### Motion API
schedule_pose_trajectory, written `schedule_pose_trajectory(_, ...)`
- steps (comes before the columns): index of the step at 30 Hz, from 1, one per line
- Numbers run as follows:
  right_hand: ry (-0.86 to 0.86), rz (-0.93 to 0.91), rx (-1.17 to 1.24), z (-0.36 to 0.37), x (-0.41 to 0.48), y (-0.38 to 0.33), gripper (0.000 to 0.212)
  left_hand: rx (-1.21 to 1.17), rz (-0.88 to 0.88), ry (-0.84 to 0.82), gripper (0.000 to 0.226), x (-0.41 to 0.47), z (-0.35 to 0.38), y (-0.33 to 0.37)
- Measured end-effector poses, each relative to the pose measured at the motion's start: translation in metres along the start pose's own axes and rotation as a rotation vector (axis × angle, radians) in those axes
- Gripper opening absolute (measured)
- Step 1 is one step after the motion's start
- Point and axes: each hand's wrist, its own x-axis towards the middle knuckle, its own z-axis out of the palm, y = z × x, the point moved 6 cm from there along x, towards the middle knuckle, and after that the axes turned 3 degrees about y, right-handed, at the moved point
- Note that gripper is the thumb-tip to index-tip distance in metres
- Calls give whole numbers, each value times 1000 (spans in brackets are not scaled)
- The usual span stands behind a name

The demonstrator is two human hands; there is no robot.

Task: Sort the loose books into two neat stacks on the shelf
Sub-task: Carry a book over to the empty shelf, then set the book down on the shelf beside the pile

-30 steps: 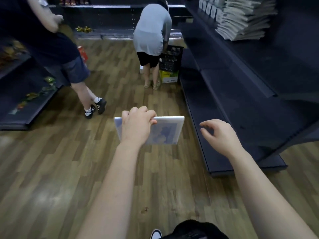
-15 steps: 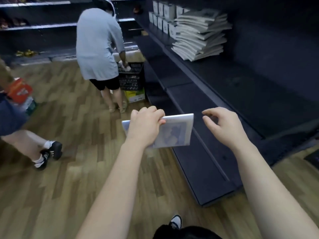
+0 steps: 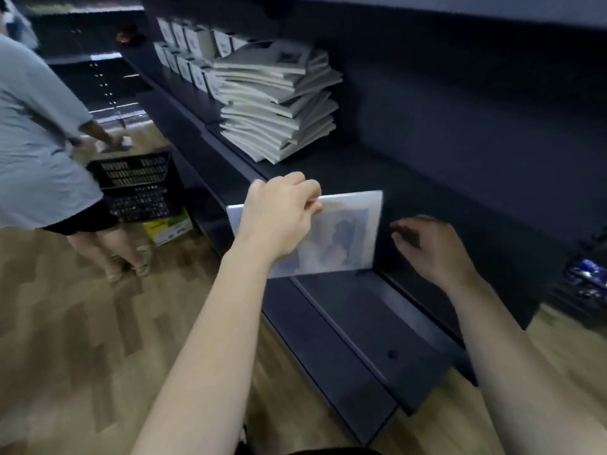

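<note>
My left hand (image 3: 279, 215) grips a thin white book with a pale blue cover picture (image 3: 341, 238) by its top left edge, holding it upright in front of the dark shelf (image 3: 377, 172). My right hand (image 3: 430, 244) hovers just right of the book with fingers loosely curled and holds nothing. Up on the shelf to the left sits an untidy stack of several pale books (image 3: 279, 103), their edges fanned out at different angles. Behind that stack stand rows of small white boxes (image 3: 190, 50).
A lower shelf (image 3: 354, 326) juts out beneath the book, near my arms. A person in a grey shirt (image 3: 36, 133) bends over a black plastic crate (image 3: 138, 188) on a yellow-green box (image 3: 167, 226) at left. Wooden floor (image 3: 82, 323) spreads to the left.
I have moved closer to the shelf and turned toward it; the book stack now looms larger. My left hand has carried the book up to the shelf front, with my right hand alongside.
</note>
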Motion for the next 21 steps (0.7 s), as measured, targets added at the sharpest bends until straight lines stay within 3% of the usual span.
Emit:
schedule_pose_trajectory(3, 23, 86, -77, 3, 20, 18, 10, -235, 27, -46, 16, 42, 16, -12)
schedule_pose_trajectory(8, 106, 233, -184, 6, 48, 40, 12, -477, 85, -156, 18, 111, 71, -30)
schedule_pose_trajectory(11, 181, 335, -188, 7, 58, 46, 23, -542, 29, -261, 30, 146, 110, -48)
schedule_pose_trajectory(21, 260, 593, -298, 33, 58, 45, 22, -757, -149, -427, 25, 205, 201, -76)
